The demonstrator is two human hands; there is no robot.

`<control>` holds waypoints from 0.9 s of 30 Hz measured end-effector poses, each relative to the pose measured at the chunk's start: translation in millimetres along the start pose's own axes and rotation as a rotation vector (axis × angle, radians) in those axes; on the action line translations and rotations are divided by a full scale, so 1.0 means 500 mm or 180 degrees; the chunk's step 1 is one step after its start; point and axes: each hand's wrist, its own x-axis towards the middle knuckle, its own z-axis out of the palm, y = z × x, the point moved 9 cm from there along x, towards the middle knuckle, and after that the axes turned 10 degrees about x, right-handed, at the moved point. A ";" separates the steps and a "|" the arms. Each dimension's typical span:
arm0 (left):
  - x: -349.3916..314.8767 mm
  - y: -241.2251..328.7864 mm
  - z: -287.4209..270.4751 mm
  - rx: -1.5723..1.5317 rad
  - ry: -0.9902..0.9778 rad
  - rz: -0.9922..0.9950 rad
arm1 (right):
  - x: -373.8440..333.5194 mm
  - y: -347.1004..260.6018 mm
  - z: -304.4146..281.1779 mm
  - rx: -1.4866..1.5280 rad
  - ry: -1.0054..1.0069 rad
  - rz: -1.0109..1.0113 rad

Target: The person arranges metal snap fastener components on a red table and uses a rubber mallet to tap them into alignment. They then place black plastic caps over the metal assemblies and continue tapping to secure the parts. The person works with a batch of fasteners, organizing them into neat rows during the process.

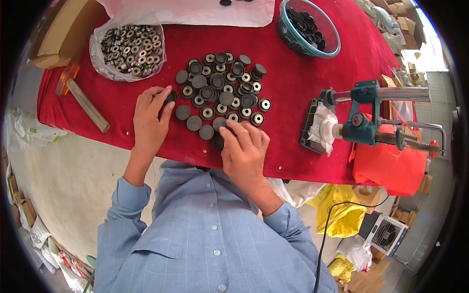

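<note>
A pile of round black caps, several with metal bearings seated in them, lies on the red cloth in front of me. At the pile's left side, my left hand pinches a black cap between thumb and fingers. My right hand is at the pile's near edge, its curled fingers on a dark cap. Another dark cap sits partly hidden beside its thumb. Some caps lie face down, showing flat grey-black tops.
Loose bearings fill a clear plastic bag at the far left, near a wooden-handled hammer. A clear bluish tub of black parts stands at the far right. A green hand press occupies the right side, beside a red bag.
</note>
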 end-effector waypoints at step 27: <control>-0.016 0.162 0.044 -0.0255 -0.0181 0.0917 | -0.023 -0.015 0.013 0.0556 -0.0213 0.0290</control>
